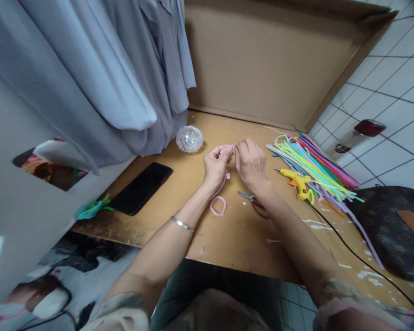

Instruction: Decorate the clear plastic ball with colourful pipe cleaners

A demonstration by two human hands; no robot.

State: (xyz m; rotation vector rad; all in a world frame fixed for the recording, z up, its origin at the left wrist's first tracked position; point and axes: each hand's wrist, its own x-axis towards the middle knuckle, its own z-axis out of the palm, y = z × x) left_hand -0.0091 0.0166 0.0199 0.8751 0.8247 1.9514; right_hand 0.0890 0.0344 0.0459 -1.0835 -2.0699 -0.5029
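Observation:
Close together above the middle of the table, both hands work at a pink pipe cleaner point(222, 185). My left hand point(216, 164) is closed on it, and its tail hangs down below the fingers. My right hand point(251, 161) is pinched at the tip beside the left fingers; what lies in that pinch is mostly hidden. Under the hands, a pink pipe-cleaner loop point(218, 206) lies on the table. Scissors point(251, 198) with red handles rest by my right wrist, partly covered by the forearm.
A yellow glue gun point(299, 181) with a black cord lies right of a pile of coloured pipe cleaners point(310, 158). A black phone point(142, 187), a clear ball point(189, 139) and a dark patterned bag point(396, 230) are on the table point(214, 248). Cardboard point(258, 59) stands behind.

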